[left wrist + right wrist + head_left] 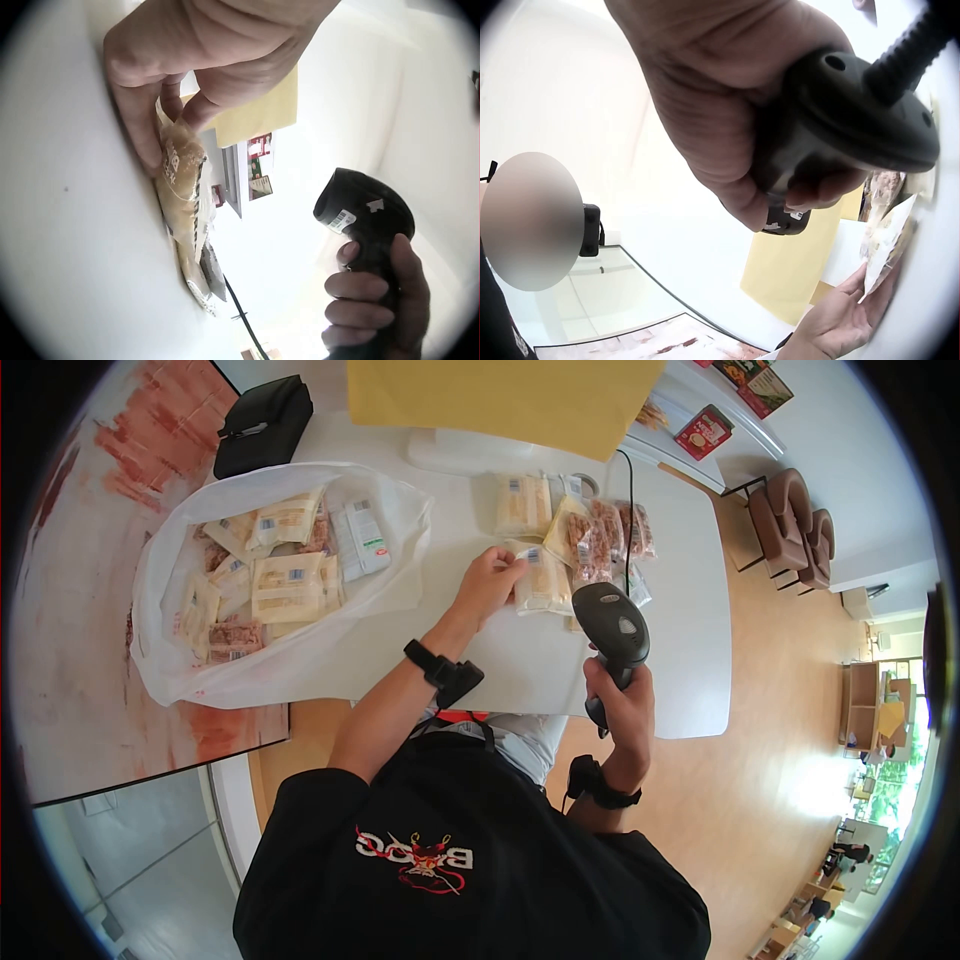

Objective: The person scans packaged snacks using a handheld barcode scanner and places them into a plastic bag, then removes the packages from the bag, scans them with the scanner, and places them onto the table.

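My left hand (pixel 488 586) pinches the near-left edge of a clear packet of pale food with a barcode label (pixel 541 578), at the front of a group of packets on the white table. In the left wrist view, thumb and fingers grip the end of that packet (pixel 182 169), which lies low over the tabletop. My right hand (pixel 627 705) grips the handle of a black barcode scanner (pixel 612 625), held up to the right of the packets. In the right wrist view, its fingers wrap round the scanner handle (pixel 780 161), with the cord leaving its base.
A white plastic bag (pixel 165 600) lies open on the left, holding several pale and reddish packets. Behind it sits a black case (pixel 264 425). More packets (pixel 523 505) lie beyond my left hand. A black cable (pixel 630 495) crosses the table beside a yellow sheet (pixel 500 395).
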Demonstrator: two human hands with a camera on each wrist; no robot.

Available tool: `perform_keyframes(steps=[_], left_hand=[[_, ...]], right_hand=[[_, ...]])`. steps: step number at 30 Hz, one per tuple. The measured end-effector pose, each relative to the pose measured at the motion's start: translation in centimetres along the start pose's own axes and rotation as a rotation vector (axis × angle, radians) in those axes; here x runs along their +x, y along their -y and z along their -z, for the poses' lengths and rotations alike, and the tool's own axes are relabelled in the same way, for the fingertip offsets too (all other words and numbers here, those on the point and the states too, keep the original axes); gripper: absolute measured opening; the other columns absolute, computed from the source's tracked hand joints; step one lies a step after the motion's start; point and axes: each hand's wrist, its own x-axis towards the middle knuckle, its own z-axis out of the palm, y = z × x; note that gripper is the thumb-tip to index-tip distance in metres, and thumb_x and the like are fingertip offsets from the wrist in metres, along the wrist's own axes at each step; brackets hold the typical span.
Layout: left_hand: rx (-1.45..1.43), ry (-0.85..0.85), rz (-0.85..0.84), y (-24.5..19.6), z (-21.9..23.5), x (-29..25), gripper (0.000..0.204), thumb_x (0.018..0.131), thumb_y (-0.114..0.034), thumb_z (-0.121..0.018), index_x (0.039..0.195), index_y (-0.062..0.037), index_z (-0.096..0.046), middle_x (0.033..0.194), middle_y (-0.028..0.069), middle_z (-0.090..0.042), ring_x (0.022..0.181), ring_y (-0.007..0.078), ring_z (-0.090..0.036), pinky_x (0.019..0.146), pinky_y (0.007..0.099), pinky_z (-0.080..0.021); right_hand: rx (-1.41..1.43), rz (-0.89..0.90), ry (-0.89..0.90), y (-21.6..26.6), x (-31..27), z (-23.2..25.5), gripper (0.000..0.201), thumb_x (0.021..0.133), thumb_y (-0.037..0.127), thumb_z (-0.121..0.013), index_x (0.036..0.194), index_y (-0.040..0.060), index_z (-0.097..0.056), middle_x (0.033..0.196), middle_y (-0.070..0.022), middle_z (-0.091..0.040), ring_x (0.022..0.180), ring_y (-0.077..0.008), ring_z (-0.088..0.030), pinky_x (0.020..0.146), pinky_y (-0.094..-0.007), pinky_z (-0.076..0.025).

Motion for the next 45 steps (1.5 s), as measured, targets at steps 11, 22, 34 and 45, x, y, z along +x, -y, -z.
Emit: perform_keyframes(steps=[11,22,34,45], left_hand=[[-0.228,0.006,-0.039,-2.1,5.1,-6.4,0.014,0.098,-0.024,-0.057,0.096,-0.0115,-0.052,0.093,0.0006,-0.059,0.083,0.0095,-0.057,0.075,0.0302,-0.049],[-0.518,-0.657,-0.408,-1.4,12.7,-12.7,0.010,0.094,-0.021,-0.060,0.093,-0.0140,-0.054,0.084,-0.0053,-0.057,0.072,0.0041,-0.054,0.057,0.0204,-0.041],[-0.571,-1.123,-0.583,-7.3,26.7,-12.3,0.030,0.090,-0.011,-0.059,0.118,-0.0039,-0.052,0.118,0.0094,-0.056,0.107,0.0231,-0.057,0.093,0.0358,-0.048],[0.659,-1.552,-0.791,-7.0,12.9,-8.7,0.030,0.087,-0.003,-0.058,0.115,0.0010,-0.049,0.124,0.0149,-0.052,0.125,0.0254,-0.046,0.106,0.0364,-0.035]], right_hand=[[-0.148,0.027,0.264,1.3,0.0,-3.1,0.030,0.083,0.024,-0.077,0.099,0.0004,-0.067,0.081,-0.0023,-0.065,0.072,-0.0091,-0.056,0.066,-0.0277,-0.046],[-0.098,0.030,0.140,1.1,0.1,-3.6,0.017,0.086,0.015,-0.071,0.094,0.0013,-0.066,0.064,0.0022,-0.056,0.057,-0.0056,-0.050,0.053,-0.0227,-0.038],[-0.114,-0.039,0.211,1.4,0.2,-3.5,0.028,0.084,0.022,-0.076,0.096,0.0003,-0.063,0.071,0.0011,-0.058,0.062,-0.0074,-0.051,0.058,-0.0252,-0.041],[-0.147,-0.066,0.151,0.9,0.3,-2.2,0.030,0.084,0.021,-0.076,0.100,-0.0003,-0.064,0.073,0.0000,-0.061,0.066,-0.0084,-0.054,0.060,-0.0264,-0.044]])
